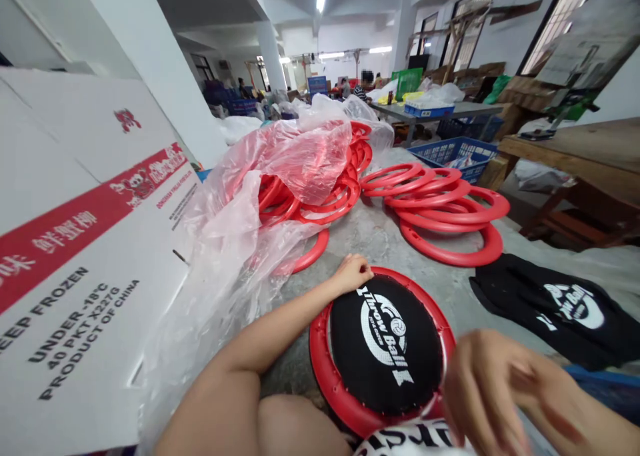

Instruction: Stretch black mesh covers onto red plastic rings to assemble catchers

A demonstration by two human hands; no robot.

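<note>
In front of me lies a red plastic ring (326, 369) with a round black cloth (345, 356) stretched across its middle. White lettering on the cloth reads "Throw Ball". Small fastening points run around the cloth's edge. At the ring's far rim, my left hand (353, 273) is closed with its fingers curled over the edge. My right hand (493, 383) hovers at the near right side of the ring, fingers bent downward and blurred. Whether it holds anything is hidden. Another printed black cloth (520, 293) lies to the right.
Loose red rings (450, 246) overlap in a stack beyond the work. More rings lie under clear plastic sheeting (295, 156). A large white carton (100, 256) stands close on the left. Behind are a blue crate (450, 151), a wooden table (600, 149) and people farther off.
</note>
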